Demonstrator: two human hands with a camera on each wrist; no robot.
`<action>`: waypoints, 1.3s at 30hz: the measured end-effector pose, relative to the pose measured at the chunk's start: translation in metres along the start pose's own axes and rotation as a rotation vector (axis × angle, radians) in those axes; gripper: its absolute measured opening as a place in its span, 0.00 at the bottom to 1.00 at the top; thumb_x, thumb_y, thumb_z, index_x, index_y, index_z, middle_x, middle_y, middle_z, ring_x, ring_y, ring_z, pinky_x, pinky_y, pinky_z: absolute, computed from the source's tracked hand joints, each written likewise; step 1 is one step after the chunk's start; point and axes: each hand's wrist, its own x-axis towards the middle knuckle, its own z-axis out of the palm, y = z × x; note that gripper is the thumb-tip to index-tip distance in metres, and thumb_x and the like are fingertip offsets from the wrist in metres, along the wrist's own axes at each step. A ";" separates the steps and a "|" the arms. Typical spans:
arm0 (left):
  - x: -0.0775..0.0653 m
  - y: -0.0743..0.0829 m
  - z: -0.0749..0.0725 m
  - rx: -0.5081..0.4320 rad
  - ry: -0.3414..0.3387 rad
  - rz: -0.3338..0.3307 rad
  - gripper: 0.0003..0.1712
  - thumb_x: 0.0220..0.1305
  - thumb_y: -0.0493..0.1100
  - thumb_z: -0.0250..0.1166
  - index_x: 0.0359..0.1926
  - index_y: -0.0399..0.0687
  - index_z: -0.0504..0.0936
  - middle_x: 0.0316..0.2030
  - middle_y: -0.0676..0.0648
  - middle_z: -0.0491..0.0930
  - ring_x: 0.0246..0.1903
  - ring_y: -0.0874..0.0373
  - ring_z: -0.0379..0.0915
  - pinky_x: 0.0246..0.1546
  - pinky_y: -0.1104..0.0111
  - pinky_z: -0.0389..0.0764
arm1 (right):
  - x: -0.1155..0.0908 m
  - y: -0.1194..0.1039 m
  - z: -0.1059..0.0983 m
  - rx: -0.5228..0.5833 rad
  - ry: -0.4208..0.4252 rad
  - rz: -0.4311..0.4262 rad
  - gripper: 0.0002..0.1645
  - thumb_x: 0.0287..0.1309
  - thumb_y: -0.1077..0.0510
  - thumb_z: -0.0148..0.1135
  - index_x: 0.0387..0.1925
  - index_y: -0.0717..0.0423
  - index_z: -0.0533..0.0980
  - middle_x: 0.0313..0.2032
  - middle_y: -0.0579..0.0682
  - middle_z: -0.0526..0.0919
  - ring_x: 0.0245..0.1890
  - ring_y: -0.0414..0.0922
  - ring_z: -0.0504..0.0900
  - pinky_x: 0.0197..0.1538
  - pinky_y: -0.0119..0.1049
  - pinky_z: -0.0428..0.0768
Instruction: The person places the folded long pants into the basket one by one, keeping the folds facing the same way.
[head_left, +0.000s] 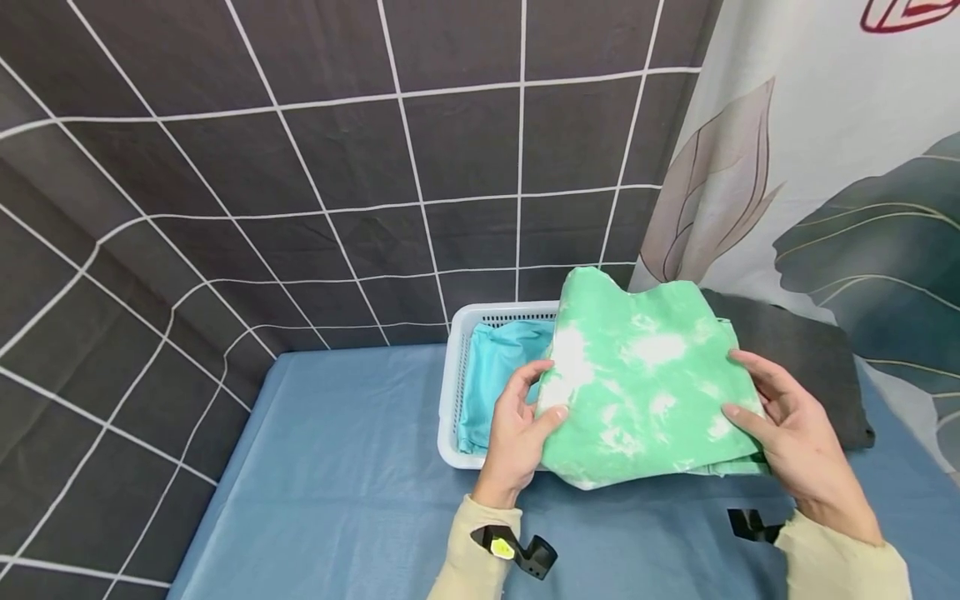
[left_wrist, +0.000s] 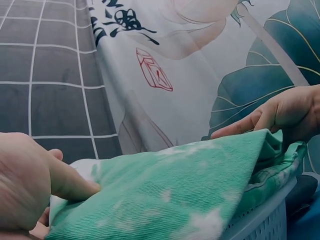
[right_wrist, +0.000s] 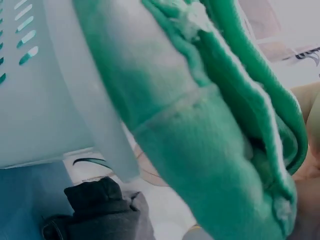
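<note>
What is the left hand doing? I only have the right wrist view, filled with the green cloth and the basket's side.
Observer: The head view shows the left hand gripping the left side of the green-and-white cloth, thumb on top.
Operator: Is there anything inside the basket? I can't see in.
Observer: Yes, a light blue cloth lies in its left part; the green-and-white one hides the rest.
Operator: And what's behind the basket?
Observer: A dark backdrop with white grid lines.
</note>
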 end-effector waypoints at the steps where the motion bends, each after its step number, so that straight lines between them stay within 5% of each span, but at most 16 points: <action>1: 0.000 0.000 0.000 0.005 0.013 0.002 0.32 0.59 0.20 0.58 0.65 0.37 0.71 0.63 0.40 0.66 0.46 0.50 0.75 0.42 0.65 0.82 | 0.001 0.001 0.001 -0.015 0.010 -0.001 0.40 0.64 0.75 0.60 0.74 0.53 0.63 0.60 0.43 0.72 0.50 0.31 0.81 0.40 0.25 0.83; 10: 0.000 -0.007 0.005 0.046 0.147 -0.009 0.24 0.60 0.19 0.58 0.57 0.35 0.74 0.61 0.40 0.68 0.49 0.49 0.72 0.44 0.65 0.80 | 0.007 0.004 0.010 -0.135 0.081 0.024 0.28 0.67 0.69 0.60 0.67 0.56 0.72 0.58 0.43 0.72 0.44 0.32 0.82 0.37 0.25 0.83; 16: -0.003 -0.010 0.011 0.169 0.224 -0.008 0.16 0.59 0.20 0.59 0.44 0.40 0.76 0.60 0.42 0.71 0.55 0.46 0.73 0.48 0.61 0.80 | 0.008 0.008 0.016 -0.400 0.130 0.006 0.24 0.69 0.66 0.59 0.65 0.58 0.74 0.73 0.48 0.63 0.60 0.29 0.72 0.46 0.17 0.77; 21: -0.003 -0.012 0.011 0.243 0.264 0.003 0.13 0.58 0.20 0.60 0.35 0.42 0.74 0.60 0.42 0.74 0.70 0.46 0.61 0.61 0.56 0.72 | 0.011 0.011 0.018 -0.441 0.126 0.007 0.24 0.70 0.66 0.59 0.66 0.61 0.73 0.75 0.52 0.61 0.69 0.33 0.64 0.52 0.14 0.71; 29: -0.001 -0.011 0.009 0.312 0.271 0.001 0.11 0.60 0.23 0.61 0.31 0.42 0.77 0.66 0.36 0.71 0.72 0.40 0.57 0.70 0.52 0.62 | 0.014 0.012 0.026 -0.488 0.132 -0.024 0.23 0.69 0.66 0.59 0.65 0.59 0.75 0.74 0.57 0.62 0.67 0.31 0.64 0.52 0.12 0.68; 36: 0.000 -0.009 0.009 0.448 0.245 -0.034 0.12 0.62 0.26 0.62 0.31 0.47 0.82 0.64 0.38 0.74 0.72 0.42 0.58 0.71 0.54 0.61 | 0.014 0.011 0.035 -0.565 0.147 -0.043 0.23 0.70 0.67 0.56 0.65 0.60 0.74 0.74 0.62 0.60 0.72 0.56 0.61 0.54 0.11 0.62; 39: -0.001 -0.009 0.008 0.530 0.214 -0.032 0.13 0.64 0.28 0.62 0.33 0.51 0.85 0.60 0.42 0.78 0.72 0.43 0.59 0.71 0.50 0.60 | 0.014 0.010 0.036 -0.606 0.151 -0.043 0.23 0.70 0.66 0.56 0.64 0.59 0.74 0.74 0.61 0.61 0.72 0.63 0.60 0.64 0.22 0.62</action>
